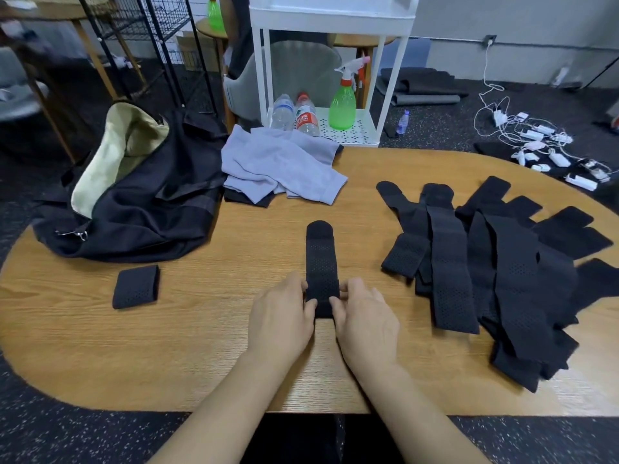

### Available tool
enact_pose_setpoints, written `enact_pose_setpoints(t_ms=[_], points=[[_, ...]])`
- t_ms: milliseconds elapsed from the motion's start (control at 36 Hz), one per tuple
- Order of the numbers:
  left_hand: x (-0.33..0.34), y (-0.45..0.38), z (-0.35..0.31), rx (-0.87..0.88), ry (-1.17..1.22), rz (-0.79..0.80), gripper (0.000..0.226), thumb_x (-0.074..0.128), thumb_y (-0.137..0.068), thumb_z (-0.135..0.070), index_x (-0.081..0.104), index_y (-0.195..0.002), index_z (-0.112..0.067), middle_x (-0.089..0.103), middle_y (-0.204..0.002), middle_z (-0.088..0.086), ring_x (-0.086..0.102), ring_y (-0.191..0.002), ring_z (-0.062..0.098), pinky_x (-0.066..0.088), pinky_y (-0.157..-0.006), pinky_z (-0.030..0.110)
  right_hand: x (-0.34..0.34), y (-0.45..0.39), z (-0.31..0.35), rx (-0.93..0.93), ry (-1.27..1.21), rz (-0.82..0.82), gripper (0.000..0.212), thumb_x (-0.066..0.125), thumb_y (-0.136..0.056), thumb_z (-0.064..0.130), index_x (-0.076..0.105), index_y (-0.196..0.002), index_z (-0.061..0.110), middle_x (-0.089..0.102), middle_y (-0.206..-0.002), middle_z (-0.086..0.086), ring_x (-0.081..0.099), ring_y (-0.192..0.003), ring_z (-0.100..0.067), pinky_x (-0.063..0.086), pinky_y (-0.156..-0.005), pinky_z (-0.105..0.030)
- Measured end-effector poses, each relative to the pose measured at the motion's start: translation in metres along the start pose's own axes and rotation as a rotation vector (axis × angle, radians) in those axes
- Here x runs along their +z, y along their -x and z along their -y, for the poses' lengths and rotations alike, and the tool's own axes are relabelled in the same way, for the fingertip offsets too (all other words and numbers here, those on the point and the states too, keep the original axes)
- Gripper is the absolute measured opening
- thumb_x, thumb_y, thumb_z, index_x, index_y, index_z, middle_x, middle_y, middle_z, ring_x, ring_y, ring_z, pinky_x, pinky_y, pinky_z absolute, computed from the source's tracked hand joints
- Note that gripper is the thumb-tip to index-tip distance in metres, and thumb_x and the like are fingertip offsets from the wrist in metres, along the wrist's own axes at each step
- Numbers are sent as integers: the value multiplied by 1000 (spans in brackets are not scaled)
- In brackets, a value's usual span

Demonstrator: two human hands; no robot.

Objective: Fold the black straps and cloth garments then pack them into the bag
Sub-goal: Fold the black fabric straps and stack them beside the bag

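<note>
Oval wooden table (pixel 201 346), speckled dark floor, white cart (pixel 335 25) behind with bottles. Open black bag (pixel 140 202) far left, lilac garments (pixel 281 165) beside it, one folded strap (pixel 135 287) near bag, strap pile (pixel 485 262) right. Left hand (pixel 281 313) and right hand (pixel 365 316) both pinching near end of flat strap (pixel 321 262) at table centre, fingers curled over its edges.

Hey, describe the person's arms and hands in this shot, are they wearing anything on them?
Both forearms are bare up to the bottom edge of the picture, with no sleeves in view. The left hand and right hand wear no gloves, and no rings, watch or bracelets show on the fingers or wrists. No markings or cables are visible on either arm.
</note>
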State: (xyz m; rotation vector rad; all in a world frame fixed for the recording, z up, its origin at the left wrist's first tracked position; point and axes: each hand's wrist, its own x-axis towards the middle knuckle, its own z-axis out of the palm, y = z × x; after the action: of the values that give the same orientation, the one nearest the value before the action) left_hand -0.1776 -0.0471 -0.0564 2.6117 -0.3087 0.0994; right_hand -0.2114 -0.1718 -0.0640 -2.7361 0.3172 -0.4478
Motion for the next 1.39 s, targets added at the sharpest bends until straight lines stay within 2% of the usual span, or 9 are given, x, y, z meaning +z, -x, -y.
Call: enact_pose_setpoints(t_ms=[83,278,444,583,694,889,972,1028,1389], points=[[6,1,6,108,-23,-32,22,60,-93,-28,58,-114,-23,58,-107,-6,55,-102,15,36,-86,28,9,1,-4,-135,103,-109,30,83,-71,22,59,-87,16,57,-73,1,52,-64,-19,38,-51,-28],[23,0,21,339,-55,-62,32,74,-79,-3,72,-109,-14,69,-117,1,63,-109,25,46,-87,40,17,0,-14,-343,171,-146,29,79,-70,6,69,-96,14,64,-100,-2,53,-93,-25,37,-69,-33],[7,4,29,353,-86,186,60,30,-92,-52,59,-134,-20,54,-141,-7,46,-131,16,23,-108,30,12,1,-22,-400,101,-43,23,58,-83,17,71,-102,15,66,-106,3,55,-96,-21,42,-70,-32],[-7,10,37,418,-91,269,58,48,-95,-55,44,-146,-27,35,-152,-16,29,-140,9,6,-109,21,-3,18,-27,-385,-13,111,39,48,-85,36,69,-112,17,62,-117,6,52,-106,-19,40,-79,-30],[-13,18,38,418,-101,306,78,21,-82,-71,41,-147,-32,34,-152,-20,28,-139,4,2,-105,15,-8,32,-31,-380,-68,165,43,53,-80,38,66,-117,19,59,-123,9,48,-111,-15,38,-83,-28],[-15,28,30,279,114,300,52,43,-96,-58,47,-142,-35,52,-138,-21,40,-130,0,13,-95,17,-6,38,-26,-173,-276,90,34,60,-85,20,66,-118,25,63,-105,15,47,-100,-6,37,-82,-25],[-16,26,24,151,234,284,47,49,-96,-51,50,-139,-34,65,-121,-15,54,-116,6,32,-106,28,-4,33,-21,-20,-336,105,33,60,-93,25,62,-125,30,62,-104,11,50,-101,-9,36,-86,-25],[-14,23,22,95,242,261,41,53,-96,-46,54,-136,-35,69,-105,-11,58,-104,12,44,-96,32,-3,29,-16,34,-342,77,30,62,-92,28,63,-121,32,60,-97,12,53,-95,-11,38,-82,-27],[2,-5,6,-90,172,103,16,58,-95,-24,72,-102,-20,73,-89,-2,66,-85,18,54,-76,38,-5,4,1,121,-158,30,25,52,-97,39,68,-112,26,58,-79,10,53,-89,-16,31,-69,-28]])
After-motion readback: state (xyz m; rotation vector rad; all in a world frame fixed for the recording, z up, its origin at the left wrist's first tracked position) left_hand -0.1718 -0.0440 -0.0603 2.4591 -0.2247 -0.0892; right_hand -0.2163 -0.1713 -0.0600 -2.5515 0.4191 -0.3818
